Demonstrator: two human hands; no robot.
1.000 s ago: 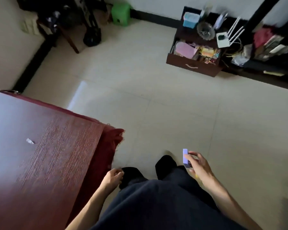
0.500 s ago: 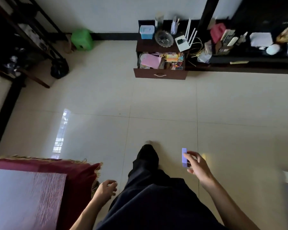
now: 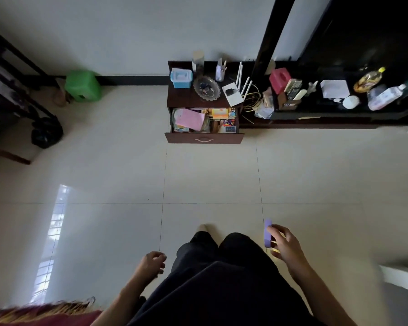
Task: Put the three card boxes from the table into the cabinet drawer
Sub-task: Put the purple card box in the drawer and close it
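While the open cabinet drawer point(image 3: 204, 121) waits against the far wall, the person crosses the tiled floor point(image 3: 210, 175); the left hand point(image 3: 151, 264) hangs loosely curled and empty, the right hand point(image 3: 284, 245) clamps a purple card box point(image 3: 267, 232). Transport step; next, approach and lower the box inside.

A green plastic stool point(image 3: 83, 85) stands on the pale tiled floor point(image 3: 210, 175) against the far wall, left of centre. Nearer and further left, a black bag point(image 3: 47, 133) sits on the floor beside dark furniture legs. At far right, a low black shelf point(image 3: 339, 114) carries a red tissue box point(image 3: 279, 80), a white box point(image 3: 335, 88), a clear plastic bottle point(image 3: 384, 97) lying on its side and a tangle of yellow cable point(image 3: 253, 100). A fringed red cloth point(image 3: 40, 312) shows at the near left edge.
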